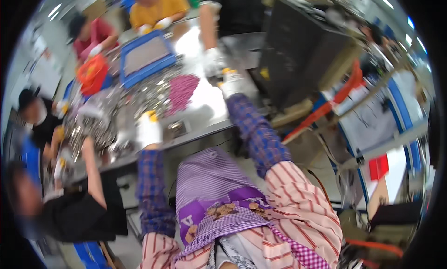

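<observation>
My left hand (149,131), in a white glove with yellow fingertips, is over the near part of the metal table (198,114). It is beside a pile of small shiny metal pieces (151,96); its fingers are too smeared to read. My right hand (231,85), gloved the same way, reaches to the table's right side. Next to it is a co-worker's white-gloved hand (214,61), with something small and dark between the two hands. Whether I grip it cannot be made out. Pink small pieces (183,92) lie heaped between my hands. A small squarish container (177,128) sits near the edge.
Farther back is a blue tray (125,69) with a greyish sheet of contents. An orange-red bag (92,75) and a heap of metal parts (91,129) are at left. A large dark box-like panel (298,50) stands at right. Several co-workers sit around the table.
</observation>
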Demonstrator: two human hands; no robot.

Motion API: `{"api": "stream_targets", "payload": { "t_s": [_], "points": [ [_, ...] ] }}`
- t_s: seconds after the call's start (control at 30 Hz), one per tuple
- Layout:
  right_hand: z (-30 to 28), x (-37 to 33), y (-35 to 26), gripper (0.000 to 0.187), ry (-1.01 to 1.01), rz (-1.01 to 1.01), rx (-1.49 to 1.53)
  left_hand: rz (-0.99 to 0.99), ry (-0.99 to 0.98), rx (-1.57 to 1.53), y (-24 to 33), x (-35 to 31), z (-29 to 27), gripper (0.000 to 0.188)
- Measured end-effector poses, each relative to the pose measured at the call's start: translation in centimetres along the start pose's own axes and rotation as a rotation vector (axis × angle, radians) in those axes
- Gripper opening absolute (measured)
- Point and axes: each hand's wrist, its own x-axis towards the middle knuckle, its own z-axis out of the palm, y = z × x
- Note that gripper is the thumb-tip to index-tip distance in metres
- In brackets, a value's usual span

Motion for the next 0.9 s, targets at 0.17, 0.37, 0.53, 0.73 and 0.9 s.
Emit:
{"api": "stream_targets", "payload": {
  "t_s": [0.17, 0.37, 0.53, 0.73, 0.9],
  "points": [
    [-1.9, 0.0, 0.6, 0.055, -0.116, 0.041, 0.045, -0.189, 0.061, -0.121, 1.4, -4.3, 3.3, 0.024],
    [0.6, 0.8, 1.1, 0.052, 0.084, 0.004, -0.035, -0.338, -0.057, -0.268, 3.4, -5.8, 1.8, 0.024],
    [1.5, -1.6, -0.7, 0.048, -0.031, 0.010, 0.260, -0.177, 0.007, -0.352, 1.3, -5.2, 3.8, 0.022],
    [0.8, -4.7, -6.0, 0.031, -0.293, -0.269, 0.352, 0.096, 0.353, 0.084, -0.7, -6.5, 4.0, 0.021],
    [0.7, -5.1, -6.4, 0.024, -0.223, -0.354, 0.251, 0.123, 0.326, 0.050, -0.9, -6.8, 3.5, 0.023]
  ]
}}
